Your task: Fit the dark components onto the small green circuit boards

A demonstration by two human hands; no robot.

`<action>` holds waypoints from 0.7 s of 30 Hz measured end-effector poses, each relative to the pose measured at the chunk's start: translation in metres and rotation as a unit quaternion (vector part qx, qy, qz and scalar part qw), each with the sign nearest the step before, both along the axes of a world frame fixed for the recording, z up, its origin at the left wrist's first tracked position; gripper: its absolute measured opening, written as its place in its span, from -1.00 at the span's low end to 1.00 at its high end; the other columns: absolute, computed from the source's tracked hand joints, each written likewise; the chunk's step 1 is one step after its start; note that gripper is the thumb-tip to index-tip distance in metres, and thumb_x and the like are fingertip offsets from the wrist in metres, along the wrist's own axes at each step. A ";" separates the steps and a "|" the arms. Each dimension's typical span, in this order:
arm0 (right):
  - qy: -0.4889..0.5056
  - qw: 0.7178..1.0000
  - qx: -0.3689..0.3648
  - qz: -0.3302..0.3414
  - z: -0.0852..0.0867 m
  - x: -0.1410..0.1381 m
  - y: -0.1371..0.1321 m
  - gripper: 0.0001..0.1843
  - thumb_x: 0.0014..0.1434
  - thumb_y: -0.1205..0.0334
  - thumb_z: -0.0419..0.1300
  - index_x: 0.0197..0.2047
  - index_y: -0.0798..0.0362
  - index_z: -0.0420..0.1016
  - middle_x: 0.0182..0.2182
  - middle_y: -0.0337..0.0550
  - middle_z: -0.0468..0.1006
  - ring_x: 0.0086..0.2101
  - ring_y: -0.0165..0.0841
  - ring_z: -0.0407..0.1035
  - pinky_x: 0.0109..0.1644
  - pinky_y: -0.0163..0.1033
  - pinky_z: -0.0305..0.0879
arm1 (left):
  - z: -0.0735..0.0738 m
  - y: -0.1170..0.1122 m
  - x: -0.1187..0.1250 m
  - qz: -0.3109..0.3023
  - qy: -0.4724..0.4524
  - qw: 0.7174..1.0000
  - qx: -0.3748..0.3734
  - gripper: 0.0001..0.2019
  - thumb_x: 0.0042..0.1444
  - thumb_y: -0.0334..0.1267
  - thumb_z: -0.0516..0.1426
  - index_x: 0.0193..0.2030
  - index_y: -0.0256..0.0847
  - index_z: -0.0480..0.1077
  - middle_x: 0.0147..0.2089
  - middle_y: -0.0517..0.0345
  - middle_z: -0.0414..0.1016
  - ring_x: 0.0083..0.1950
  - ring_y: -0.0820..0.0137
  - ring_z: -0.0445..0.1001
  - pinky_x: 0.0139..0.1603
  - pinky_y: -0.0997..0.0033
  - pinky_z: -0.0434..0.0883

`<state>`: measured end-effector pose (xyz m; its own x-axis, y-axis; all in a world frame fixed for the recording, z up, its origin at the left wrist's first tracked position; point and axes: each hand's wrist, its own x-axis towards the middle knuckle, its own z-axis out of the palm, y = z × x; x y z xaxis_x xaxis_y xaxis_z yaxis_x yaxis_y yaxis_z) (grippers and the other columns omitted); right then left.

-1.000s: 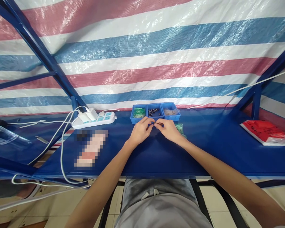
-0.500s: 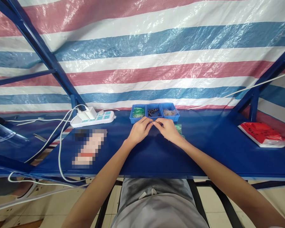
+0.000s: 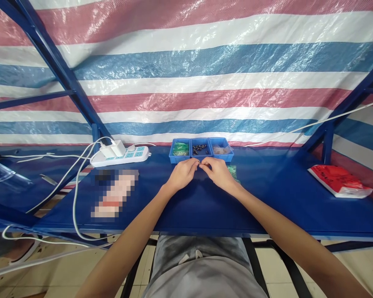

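Observation:
My left hand (image 3: 182,173) and my right hand (image 3: 216,169) meet fingertip to fingertip just in front of three blue bins. Both are closed in a pinch; whatever sits between the fingers is too small and hidden to name. Green packets fill the left bin (image 3: 179,159), small dark metallic parts lie in the middle bin (image 3: 199,146), and the right bin (image 3: 222,158) has clear plastic bags or pieces in it. Partly behind my right hand, a green packet (image 3: 233,171) rests on the blue table (image 3: 202,211).
A white power strip (image 3: 136,156) with plugged-in chargers and loose white cables (image 3: 75,198) occupies the left side. Nearby lies a blurred-out flat item (image 3: 119,192). At the right is a red and white package (image 3: 342,181). Blue frame posts and a striped sheet stand behind.
The view has tilted slightly, so the bins and table appear a little lower. My hands stay together in front of the bins, with the fingers shifting slightly.

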<state>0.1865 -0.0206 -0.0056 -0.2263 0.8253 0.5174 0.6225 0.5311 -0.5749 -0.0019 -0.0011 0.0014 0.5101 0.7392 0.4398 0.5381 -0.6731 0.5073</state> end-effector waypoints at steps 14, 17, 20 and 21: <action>0.013 1.000 -0.005 0.015 0.004 -0.001 -0.002 -0.82 0.32 0.24 0.15 -0.35 0.01 0.45 -0.42 -0.24 0.55 -0.41 -0.34 0.40 -0.28 -0.26 0.21 | -0.002 -0.002 0.000 -0.016 0.063 0.998 0.018 -0.77 0.41 -0.17 -0.07 -0.12 -0.15 0.38 -0.20 0.12 0.52 -0.26 0.36 0.47 -0.30 0.42 0.26; 0.028 0.999 -0.017 0.018 0.006 -0.002 -0.003 -0.81 0.30 0.22 0.16 -0.37 0.01 0.45 -0.44 -0.25 0.55 -0.43 -0.35 0.39 -0.32 -0.27 0.21 | -0.003 -0.001 -0.001 -0.012 0.079 0.996 0.031 -0.76 0.41 -0.14 -0.04 -0.15 -0.15 0.39 -0.23 0.14 0.51 -0.29 0.37 0.46 -0.32 0.42 0.24; 0.051 0.998 -0.036 0.023 0.007 -0.002 -0.004 -0.81 0.28 0.17 0.19 -0.38 0.02 0.46 -0.43 -0.23 0.56 -0.41 -0.34 0.42 -0.30 -0.27 0.26 | -0.004 0.000 -0.002 -0.011 0.083 0.995 0.045 -0.74 0.41 -0.13 -0.04 -0.21 -0.17 0.38 -0.28 0.15 0.49 -0.32 0.38 0.44 -0.33 0.42 0.23; 0.059 0.997 -0.043 0.023 0.008 -0.002 -0.004 -0.80 0.27 0.15 0.19 -0.38 0.02 0.46 -0.43 -0.22 0.57 -0.40 -0.33 0.43 -0.30 -0.26 0.27 | -0.005 0.001 -0.002 -0.012 0.083 0.995 0.049 -0.72 0.41 -0.13 -0.05 -0.23 -0.17 0.38 -0.30 0.15 0.48 -0.33 0.38 0.43 -0.34 0.42 0.23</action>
<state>0.1844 -0.0249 0.0021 -0.2062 0.8581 0.4703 0.5241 0.5028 -0.6874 -0.0037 -0.0005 -0.0034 0.5982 0.6837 0.4180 0.5928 -0.7285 0.3433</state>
